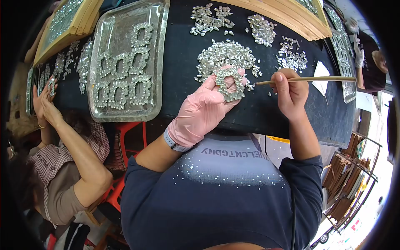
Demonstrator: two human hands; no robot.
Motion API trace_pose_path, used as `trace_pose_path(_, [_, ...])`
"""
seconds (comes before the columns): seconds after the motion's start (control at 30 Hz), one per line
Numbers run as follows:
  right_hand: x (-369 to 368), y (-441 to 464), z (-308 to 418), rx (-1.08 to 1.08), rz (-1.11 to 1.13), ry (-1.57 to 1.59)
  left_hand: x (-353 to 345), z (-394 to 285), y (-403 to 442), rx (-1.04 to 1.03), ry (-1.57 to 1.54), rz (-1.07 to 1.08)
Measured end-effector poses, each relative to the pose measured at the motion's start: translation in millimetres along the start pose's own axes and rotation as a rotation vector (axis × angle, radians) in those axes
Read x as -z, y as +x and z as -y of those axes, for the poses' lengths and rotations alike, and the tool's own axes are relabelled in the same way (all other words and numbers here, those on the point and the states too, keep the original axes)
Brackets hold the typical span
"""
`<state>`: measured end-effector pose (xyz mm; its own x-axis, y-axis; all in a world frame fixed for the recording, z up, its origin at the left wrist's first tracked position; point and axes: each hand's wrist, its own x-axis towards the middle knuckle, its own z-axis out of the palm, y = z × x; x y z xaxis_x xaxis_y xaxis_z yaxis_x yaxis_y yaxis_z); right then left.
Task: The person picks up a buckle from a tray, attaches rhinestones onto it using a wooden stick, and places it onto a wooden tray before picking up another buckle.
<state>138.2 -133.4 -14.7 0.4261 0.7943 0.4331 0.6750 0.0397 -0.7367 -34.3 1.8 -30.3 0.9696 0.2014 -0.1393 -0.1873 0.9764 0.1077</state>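
My left hand (198,110), in a pink glove, grips an oval ring of clear rhinestones (232,96) by its edge. My right hand (290,93) is bare and pinches a thin wooden stick (327,78) between thumb and fingers. The stick's tip points left, close to the ring's right side, where a small loose stone (251,87) shows; whether tip and stone touch I cannot tell. Behind the ring spreads a large pile of pointed clear rhinestones (227,54), partly covered by my left fingers.
Left of me a clear tray (118,114) bears several finished-looking oval rings. More stone piles (261,30) lie on the dark table (179,62), beside a white paper piece (321,79). Wooden frames (287,16) stand behind. Co-workers' hands (46,106) are at left and far right.
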Motion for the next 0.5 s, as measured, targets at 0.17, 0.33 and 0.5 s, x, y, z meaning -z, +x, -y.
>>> trace_pose_path(0.17, [-0.8,0.3,0.5,0.012,0.042,-0.031,-0.8,-0.4,-0.5,-0.002,0.02,0.012])
trace_pose_path(0.33, [-2.9,3.3,1.8,0.189,-0.03,0.16,-0.8,0.9,-0.6,-0.027,0.07,0.016])
trace_pose_path(0.5, [-7.2,7.3,12.6,0.314,0.103,0.136,1.7,-1.4,-1.1,0.022,0.016,0.035])
